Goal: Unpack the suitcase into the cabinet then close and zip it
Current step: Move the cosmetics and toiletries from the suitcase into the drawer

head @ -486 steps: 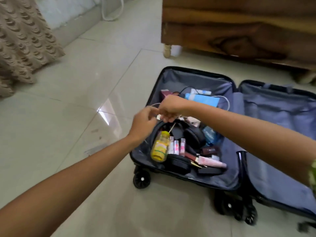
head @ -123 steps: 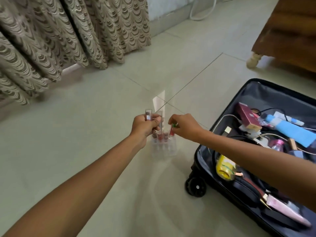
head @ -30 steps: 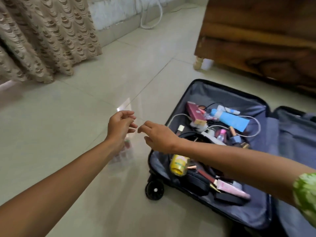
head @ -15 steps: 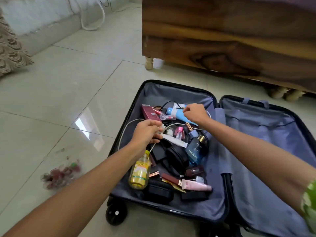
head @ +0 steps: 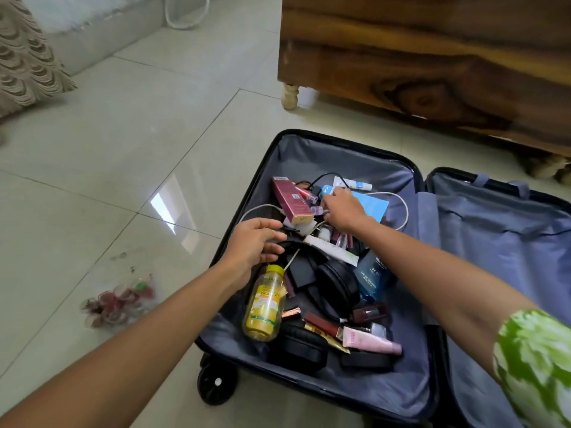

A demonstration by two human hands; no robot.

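Note:
The black suitcase (head: 340, 159) lies open on the tiled floor, its left half full of toiletries. My left hand (head: 255, 242) hovers with fingers spread over the black headphones (head: 336, 282), just above the yellow bottle (head: 265, 304). My right hand (head: 343, 208) reaches across to the far side, fingertips closed on a small clear vial (head: 318, 210) beside the pink box (head: 290, 200) and the blue tube (head: 375, 205). A dark blue perfume box (head: 372, 276) and a pink tube (head: 370, 339) lie nearer me. The right half (head: 500, 257) holds nothing.
A clear pouch of red and pink cosmetics (head: 120, 299) lies on the floor left of the suitcase. The wooden cabinet (head: 432, 57) stands on short legs just behind the suitcase. A patterned curtain (head: 27, 57) hangs at the far left.
Both hands left the clear pouch on the floor and moved into the suitcase. My left hand has opened over the headphones; my right hand has shifted left from the blue tube onto the small vial.

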